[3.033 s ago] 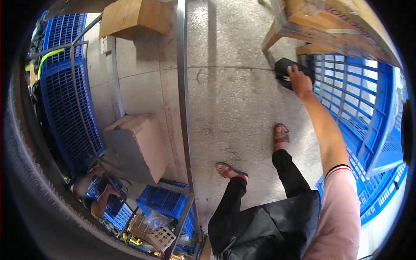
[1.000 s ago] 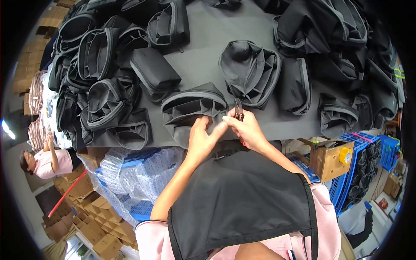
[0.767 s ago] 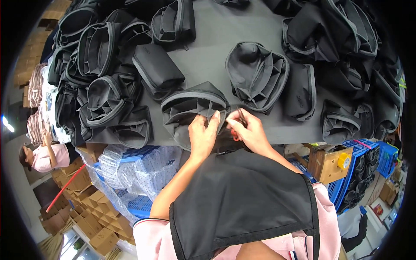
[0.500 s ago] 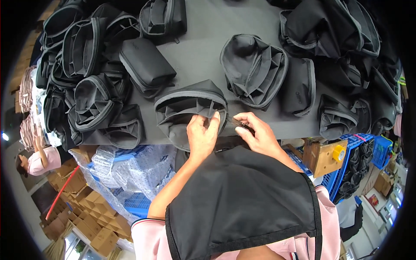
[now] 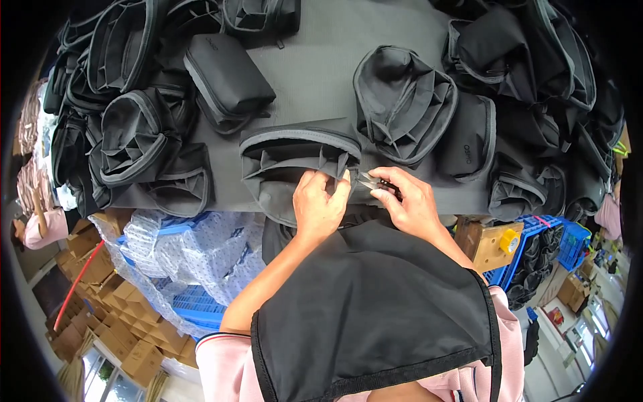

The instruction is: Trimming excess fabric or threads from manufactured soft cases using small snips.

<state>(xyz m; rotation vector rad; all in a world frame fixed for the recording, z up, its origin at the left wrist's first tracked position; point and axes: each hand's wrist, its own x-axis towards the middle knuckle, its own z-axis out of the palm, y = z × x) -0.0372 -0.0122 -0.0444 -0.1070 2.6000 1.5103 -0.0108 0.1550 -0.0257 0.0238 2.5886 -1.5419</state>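
Note:
An open black zip pouch (image 5: 273, 196) with inner dividers lies at the near edge of the table, its mouth facing up. My left hand (image 5: 317, 209) is closed on its right rim, thumb and fingers pinching the fabric near the zip end. Just to the right, my right hand (image 5: 414, 202) grips small thread snips (image 5: 390, 190) with dark handles. Their metal blades point left, close beside the pouch's right corner; whether they touch a thread there is too small to tell.
Another open pouch (image 5: 402, 100) and a closed one (image 5: 467, 141) lie to the right. A closed pouch (image 5: 231, 77) and heaped open pouches (image 5: 130, 137) are at left. Below the table edge are blue crates (image 5: 201, 301) with bubble wrap (image 5: 194, 251) and a wooden block (image 5: 485, 244) with yellow tape.
The snips' blades now show plainly, beside the pouch's right corner. My left hand still pinches the pouch rim. The whole view has shifted slightly.

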